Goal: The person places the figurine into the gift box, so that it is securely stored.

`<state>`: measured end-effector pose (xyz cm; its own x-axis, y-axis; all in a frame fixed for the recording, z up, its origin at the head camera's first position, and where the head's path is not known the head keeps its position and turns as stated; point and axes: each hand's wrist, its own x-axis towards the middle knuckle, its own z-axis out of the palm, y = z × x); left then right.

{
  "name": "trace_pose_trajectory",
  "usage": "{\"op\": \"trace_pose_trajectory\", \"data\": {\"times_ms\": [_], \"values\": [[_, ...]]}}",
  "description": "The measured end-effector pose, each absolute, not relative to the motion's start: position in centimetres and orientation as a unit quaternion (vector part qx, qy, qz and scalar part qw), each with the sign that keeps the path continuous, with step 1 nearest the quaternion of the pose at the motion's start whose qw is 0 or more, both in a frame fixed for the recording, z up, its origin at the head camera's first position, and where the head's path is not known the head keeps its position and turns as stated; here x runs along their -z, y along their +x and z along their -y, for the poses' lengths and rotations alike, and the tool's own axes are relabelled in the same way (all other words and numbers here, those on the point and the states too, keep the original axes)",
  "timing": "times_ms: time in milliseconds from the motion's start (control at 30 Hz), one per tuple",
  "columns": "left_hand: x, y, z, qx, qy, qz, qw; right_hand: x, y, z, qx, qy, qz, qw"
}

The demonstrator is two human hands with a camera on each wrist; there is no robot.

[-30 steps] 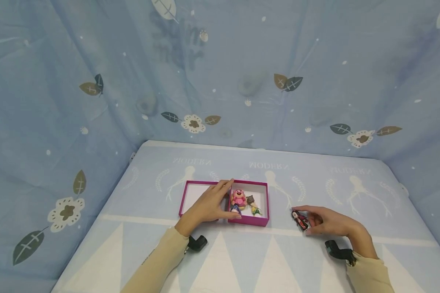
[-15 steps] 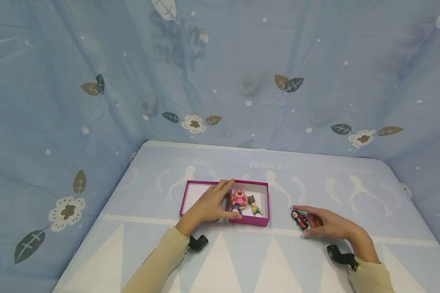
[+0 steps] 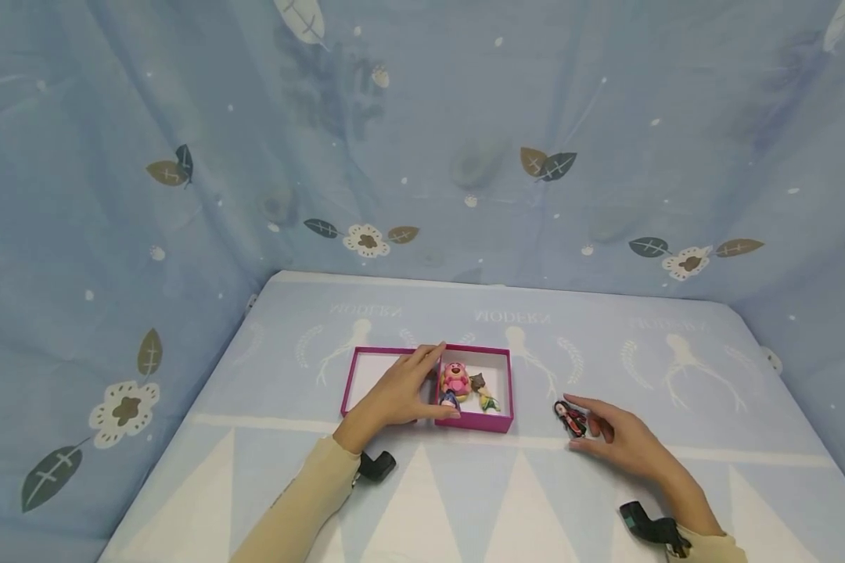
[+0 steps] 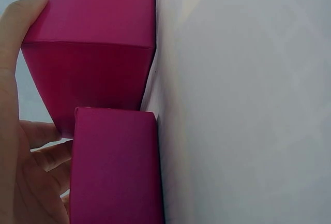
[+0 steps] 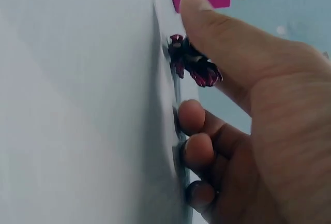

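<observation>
A magenta box (image 3: 473,423) with a white inside holds small figurines: a pink bear (image 3: 455,381), a figurine in blue (image 3: 450,400) and a brown-haired figurine in yellow and green (image 3: 484,392). My left hand (image 3: 401,392) grips the box's left end, thumb over the near wall and fingers at the far wall. A dark-haired figurine in black and red (image 3: 570,419) lies on the table to the right. Around it is my right hand (image 3: 623,439), thumb on the near side and index finger on the far side, spread apart. The right wrist view partly hides this figurine (image 5: 204,74) behind the thumb.
A shallower magenta lid (image 3: 350,381) with a white inside lies left of the box, partly under my left hand; its magenta side (image 4: 116,167) stands close to the box. A patterned cloth covers the table (image 3: 521,500). Blue curtain walls (image 3: 422,141) enclose the back and sides.
My right hand's thumb has shifted left along the figurine, and its wrist has come lower. The left hand, box and figurines keep their places; the head view has shifted slightly.
</observation>
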<state>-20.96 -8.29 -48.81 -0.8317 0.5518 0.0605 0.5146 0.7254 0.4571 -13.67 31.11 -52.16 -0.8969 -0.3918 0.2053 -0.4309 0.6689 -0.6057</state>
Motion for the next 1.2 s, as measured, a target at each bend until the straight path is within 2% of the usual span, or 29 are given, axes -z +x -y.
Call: {"op": "trace_pose_trajectory", "data": {"times_ms": [200, 400, 500, 833, 1200], "values": [[49.0, -21.0, 8.4, -0.243, 0.286, -0.926, 0.041, 52.0, -13.7, -31.2, -0.323, 0.240, 0.916, 0.013], [48.9, -21.0, 8.3, -0.241, 0.288, -0.926, 0.038, 50.4, -14.4, -32.0, -0.348, 0.270, 0.891, -0.109], [48.9, -21.0, 8.3, -0.242, 0.287, -0.926, 0.042, 49.8, -14.7, -32.2, -0.350, 0.268, 0.885, -0.147], [48.7, -21.1, 8.3, -0.240, 0.291, -0.925, 0.036, 48.8, -15.1, -32.6, -0.380, 0.289, 0.859, -0.183], [48.9, -21.0, 8.5, -0.245, 0.291, -0.924, 0.042, 49.0, -15.3, -32.6, -0.404, 0.290, 0.846, -0.191]]}}
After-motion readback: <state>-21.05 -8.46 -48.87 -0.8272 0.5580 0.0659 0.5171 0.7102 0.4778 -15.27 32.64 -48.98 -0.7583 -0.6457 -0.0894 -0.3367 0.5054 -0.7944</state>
